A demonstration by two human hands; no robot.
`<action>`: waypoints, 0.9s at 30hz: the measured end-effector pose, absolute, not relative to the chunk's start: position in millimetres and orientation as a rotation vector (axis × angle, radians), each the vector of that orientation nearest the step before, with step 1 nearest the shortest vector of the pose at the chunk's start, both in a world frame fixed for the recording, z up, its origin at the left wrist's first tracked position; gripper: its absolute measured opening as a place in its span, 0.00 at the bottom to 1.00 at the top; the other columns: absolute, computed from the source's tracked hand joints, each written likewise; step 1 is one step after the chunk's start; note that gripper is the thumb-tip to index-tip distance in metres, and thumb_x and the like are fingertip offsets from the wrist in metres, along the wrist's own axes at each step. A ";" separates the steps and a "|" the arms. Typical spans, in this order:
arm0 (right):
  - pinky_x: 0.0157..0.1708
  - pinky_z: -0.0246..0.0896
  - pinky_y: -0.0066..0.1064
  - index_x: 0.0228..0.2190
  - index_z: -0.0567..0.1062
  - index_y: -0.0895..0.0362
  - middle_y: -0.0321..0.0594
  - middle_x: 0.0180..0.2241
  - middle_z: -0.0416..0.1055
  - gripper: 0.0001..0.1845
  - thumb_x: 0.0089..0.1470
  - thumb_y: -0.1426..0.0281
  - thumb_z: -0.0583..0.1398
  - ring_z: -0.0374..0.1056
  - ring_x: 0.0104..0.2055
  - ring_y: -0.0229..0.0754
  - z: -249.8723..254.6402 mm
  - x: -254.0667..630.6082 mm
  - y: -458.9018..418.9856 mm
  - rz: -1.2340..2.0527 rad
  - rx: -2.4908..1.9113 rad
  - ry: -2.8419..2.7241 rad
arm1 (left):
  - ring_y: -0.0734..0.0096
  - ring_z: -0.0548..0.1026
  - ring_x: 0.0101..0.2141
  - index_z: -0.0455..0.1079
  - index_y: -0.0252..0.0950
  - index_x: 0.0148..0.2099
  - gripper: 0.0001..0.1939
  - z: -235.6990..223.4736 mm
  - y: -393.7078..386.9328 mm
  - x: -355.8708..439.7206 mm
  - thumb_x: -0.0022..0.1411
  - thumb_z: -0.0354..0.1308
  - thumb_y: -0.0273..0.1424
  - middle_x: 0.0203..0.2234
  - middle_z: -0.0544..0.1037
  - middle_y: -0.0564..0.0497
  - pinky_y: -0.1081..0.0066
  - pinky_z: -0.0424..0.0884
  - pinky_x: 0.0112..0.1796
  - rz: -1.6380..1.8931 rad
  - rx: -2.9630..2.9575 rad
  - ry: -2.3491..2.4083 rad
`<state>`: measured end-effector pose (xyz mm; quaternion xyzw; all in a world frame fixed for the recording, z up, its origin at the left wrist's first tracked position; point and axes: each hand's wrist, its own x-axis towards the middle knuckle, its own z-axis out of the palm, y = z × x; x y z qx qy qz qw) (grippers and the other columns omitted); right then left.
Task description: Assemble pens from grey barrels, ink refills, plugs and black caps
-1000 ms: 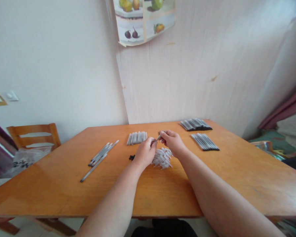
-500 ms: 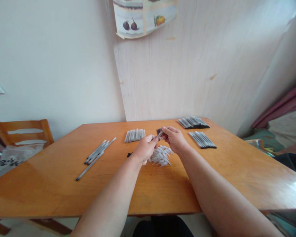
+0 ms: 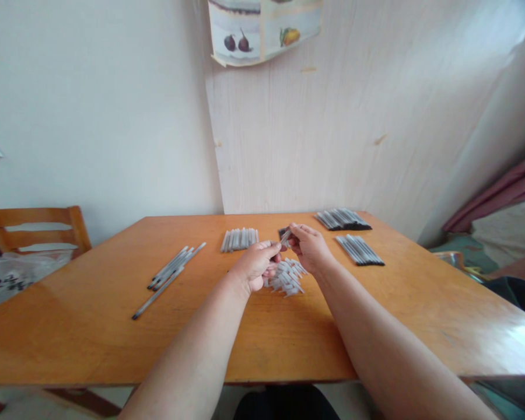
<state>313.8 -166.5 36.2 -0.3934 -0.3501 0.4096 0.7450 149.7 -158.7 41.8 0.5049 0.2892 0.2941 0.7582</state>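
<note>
Pinching with the fingertips of the right hand (image 3: 310,246) a thin, translucent grey-white plastic tube (image 3: 286,235), slanted near the centre of the frame, probably to steady so narrow a body while leaving its lower end free. Drawing together thumb and forefinger of the left hand (image 3: 254,265) just beside that end; impossible to tell whether gripping a small part there. Note just below, at lower centre, a loose heap of short white plastic pieces (image 3: 287,277), perhaps put between the forearms for easy reach. Find behind the fingers a patch of small black parts (image 3: 282,233), mostly hidden. Further out, left of centre, see a close row of whitish translucent tubes (image 3: 240,240), likely laid parallel for simple picking. Over at the right of the frame, see two neat rows of clear pens with black ends, one nearer (image 3: 359,251) and one farther (image 3: 342,219), aligned perhaps for tidiness. At left, see a looser group of long, black-tipped clear pens (image 3: 172,268) on the orange-brown wooden table (image 3: 289,344), well apart from the heap, presumably to avoid mixing.
</note>
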 end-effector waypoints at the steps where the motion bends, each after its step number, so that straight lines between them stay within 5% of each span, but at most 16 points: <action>1: 0.14 0.39 0.21 0.25 0.68 0.58 0.37 0.22 0.70 0.15 0.46 0.61 0.65 0.54 0.19 0.29 37.0 322.2 -166.0 0.869 -0.849 -0.735 | 0.88 0.51 0.14 0.68 0.32 0.37 0.06 39.9 -157.9 146.6 0.63 0.55 0.31 0.21 0.63 0.56 0.81 0.42 0.16 0.617 1.087 0.614; 7: 0.14 0.39 0.21 0.27 0.71 0.59 0.40 0.24 0.71 0.12 0.46 0.64 0.64 0.56 0.20 0.30 35.2 360.7 -170.2 0.770 -1.049 -0.745 | 0.87 0.53 0.14 0.69 0.32 0.38 0.07 26.1 -144.3 134.1 0.61 0.57 0.31 0.22 0.64 0.56 0.81 0.44 0.16 0.708 1.024 0.612; 16: 0.20 0.50 0.26 0.23 0.70 0.57 0.37 0.19 0.70 0.13 0.47 0.61 0.62 0.58 0.19 0.33 35.5 364.3 -186.0 0.857 -1.683 -1.583 | 0.86 0.56 0.14 0.68 0.33 0.37 0.05 22.0 -127.7 131.4 0.59 0.58 0.30 0.21 0.66 0.56 0.80 0.46 0.16 0.888 0.977 0.681; 27: 0.23 0.55 0.25 0.30 0.75 0.59 0.39 0.24 0.73 0.09 0.45 0.66 0.62 0.65 0.24 0.36 29.8 360.1 -186.8 1.003 -1.812 -1.980 | 0.84 0.59 0.15 0.67 0.33 0.36 0.04 21.6 -123.2 132.3 0.58 0.57 0.29 0.21 0.69 0.54 0.80 0.49 0.16 0.953 0.929 0.758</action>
